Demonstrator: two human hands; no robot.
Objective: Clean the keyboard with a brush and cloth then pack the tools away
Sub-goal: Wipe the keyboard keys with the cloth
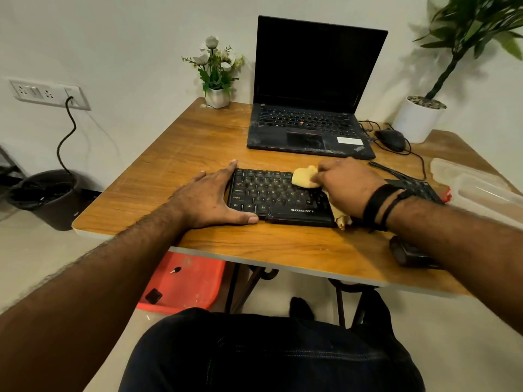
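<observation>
Wooden desk (158,176) in front of me carries the keyboard (277,198) close to its near edge. I steady that keyboard with my left hand (210,198), fingers straight and flat against its left end, thumb along the front. My right hand (349,183) holds the yellow cloth (304,177) bunched on the upper middle keys, a tail of it trailing under my wrist. So I judge I am in the wiping stage; I see no brush, and packing remains. A clear plastic box (478,185) waits to the right; beyond sits a dusty laptop (311,125).
</observation>
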